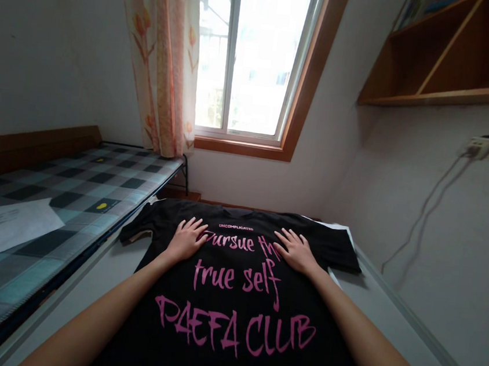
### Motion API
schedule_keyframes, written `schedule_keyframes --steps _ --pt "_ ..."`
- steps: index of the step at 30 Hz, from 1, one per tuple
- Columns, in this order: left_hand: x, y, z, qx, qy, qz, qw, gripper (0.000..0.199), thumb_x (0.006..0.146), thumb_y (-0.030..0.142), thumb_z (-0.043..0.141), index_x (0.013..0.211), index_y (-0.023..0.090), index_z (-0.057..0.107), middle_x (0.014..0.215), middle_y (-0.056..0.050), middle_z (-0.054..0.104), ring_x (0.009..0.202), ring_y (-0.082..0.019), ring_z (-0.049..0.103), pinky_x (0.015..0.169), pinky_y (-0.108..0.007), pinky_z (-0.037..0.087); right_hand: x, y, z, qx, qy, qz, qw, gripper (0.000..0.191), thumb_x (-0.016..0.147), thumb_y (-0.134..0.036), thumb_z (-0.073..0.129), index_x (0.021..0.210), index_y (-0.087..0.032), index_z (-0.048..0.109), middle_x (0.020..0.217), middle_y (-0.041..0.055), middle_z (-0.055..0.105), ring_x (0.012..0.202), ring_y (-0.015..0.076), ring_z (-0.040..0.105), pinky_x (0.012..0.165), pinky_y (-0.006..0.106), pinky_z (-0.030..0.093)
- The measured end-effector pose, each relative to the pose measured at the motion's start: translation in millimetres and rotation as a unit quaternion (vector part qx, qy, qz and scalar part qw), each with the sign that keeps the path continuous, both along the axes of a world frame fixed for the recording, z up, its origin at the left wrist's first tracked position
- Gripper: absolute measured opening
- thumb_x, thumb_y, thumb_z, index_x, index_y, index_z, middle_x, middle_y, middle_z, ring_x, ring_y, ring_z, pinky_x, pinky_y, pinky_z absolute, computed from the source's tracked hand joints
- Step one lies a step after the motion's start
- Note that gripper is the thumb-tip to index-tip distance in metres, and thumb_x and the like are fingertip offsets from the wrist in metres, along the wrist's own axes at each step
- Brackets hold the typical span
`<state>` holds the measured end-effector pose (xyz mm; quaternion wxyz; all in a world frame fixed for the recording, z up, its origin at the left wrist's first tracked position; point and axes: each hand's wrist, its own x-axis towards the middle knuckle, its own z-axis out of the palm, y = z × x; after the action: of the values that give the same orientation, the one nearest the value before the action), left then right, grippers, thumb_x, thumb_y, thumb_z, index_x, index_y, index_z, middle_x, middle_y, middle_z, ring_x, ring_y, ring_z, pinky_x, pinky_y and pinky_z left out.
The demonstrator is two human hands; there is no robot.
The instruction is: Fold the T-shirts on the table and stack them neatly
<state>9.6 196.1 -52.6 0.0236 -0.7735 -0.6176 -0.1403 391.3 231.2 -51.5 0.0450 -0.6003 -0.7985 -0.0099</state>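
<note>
A black T-shirt [224,294] with pink lettering lies spread, printed side up, across a white desk [372,298]. Toward the desk's far end, a person's left hand [187,240] and right hand [295,250] rest palm-down on the fabric, both open, fingers spread, gripping nothing. Left of the desk stands a bed [75,174]; beyond it, a window [262,57].

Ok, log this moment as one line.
left hand: open, palm down on black T-shirt | right hand: open, palm down on it too | pink lettering: facing up | paper: on checked mattress
</note>
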Motion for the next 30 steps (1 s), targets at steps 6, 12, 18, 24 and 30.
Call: schedule_keyframes --steps 6,12,18,24,30 --pt "-1 6 -1.4 -0.027 0.022 0.006 0.999 0.059 0.097 0.057 0.029 0.145 0.027 0.044 0.155 -0.006 0.035 0.146 -0.026 0.024 0.118 -0.052 0.016 2 6 4.5 -0.018 -0.003 -0.001 1.000 0.066 0.093 -0.066 0.024 0.149 -0.032 0.037 0.158 0.0036 0.028 0.146 0.0247 0.022 0.117 0.049 0.016" --pt "-2 20 -3.9 -0.038 0.018 0.005 0.999 0.060 0.096 0.059 0.029 0.146 0.029 0.042 0.156 -0.005 0.032 0.147 -0.026 0.022 0.118 -0.052 0.014 4 15 3.6 -0.013 0.009 -0.008 1.000 0.064 0.093 -0.064 0.028 0.148 -0.033 0.039 0.158 0.0031 0.029 0.146 0.0252 0.023 0.117 0.050 0.016" --pt "1 27 -4.1 -0.028 -0.002 0.004 1.000 0.059 0.094 0.060 0.032 0.144 0.030 0.046 0.154 -0.005 0.037 0.145 -0.027 0.026 0.117 -0.052 0.016 4 20 0.9 0.013 0.043 -0.011 0.999 0.062 0.094 -0.061 0.033 0.145 -0.028 0.045 0.155 0.0054 0.036 0.144 0.0247 0.027 0.116 0.050 0.019" --pt "0 25 -5.1 -0.020 -0.006 0.003 1.000 0.057 0.095 0.058 0.034 0.143 0.030 0.047 0.154 -0.004 0.039 0.145 -0.027 0.027 0.117 -0.050 0.018 13 14 -4.9 0.080 0.070 -0.066 0.992 0.055 0.098 -0.048 0.031 0.141 -0.019 0.051 0.151 0.0108 0.042 0.142 0.0244 0.033 0.117 0.050 0.014" --pt "-1 25 -3.6 -0.024 -0.003 -0.001 1.000 0.057 0.095 0.057 0.035 0.142 0.029 0.047 0.154 -0.005 0.038 0.145 -0.027 0.027 0.117 -0.051 0.017 30 13 -10.9 0.065 0.087 -0.098 0.989 0.051 0.098 -0.043 0.033 0.137 -0.019 0.054 0.149 0.0114 0.044 0.141 0.0255 0.034 0.116 0.050 0.021"
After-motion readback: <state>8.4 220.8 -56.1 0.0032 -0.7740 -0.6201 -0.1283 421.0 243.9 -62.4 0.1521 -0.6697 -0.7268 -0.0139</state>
